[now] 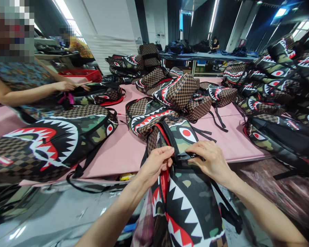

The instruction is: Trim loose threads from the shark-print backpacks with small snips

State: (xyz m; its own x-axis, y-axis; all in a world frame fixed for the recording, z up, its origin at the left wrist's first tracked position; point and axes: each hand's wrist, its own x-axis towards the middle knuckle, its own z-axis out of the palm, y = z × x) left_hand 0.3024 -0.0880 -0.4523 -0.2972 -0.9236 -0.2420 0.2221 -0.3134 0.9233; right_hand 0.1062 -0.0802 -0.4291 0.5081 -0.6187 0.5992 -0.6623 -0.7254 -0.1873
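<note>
A backpack (pixel 189 192) with a camouflage, brown-check and shark-mouth print hangs over the near edge of the pink table in front of me. Its upper part rests on the tabletop, showing a red and white eye. My left hand (pixel 157 161) is closed, thumb and fingers pinching the backpack's edge beside the black zipper band. A red lining shows just below these fingers. Close by on the right, my right hand (pixel 208 159) is closed at the same band, its fingers round a small dark piece with a shiny metal bit, too small to name.
On the pink table (pixel 105 154) lie more shark-print backpacks (pixel 173 91), with one large backpack (pixel 54 140) at left. A tall pile of backpacks (pixel 275 73) stands at right. Across the left side, a co-worker's hand (pixel 67 85) rests on another bag. Behind is a red basket (pixel 82 74).
</note>
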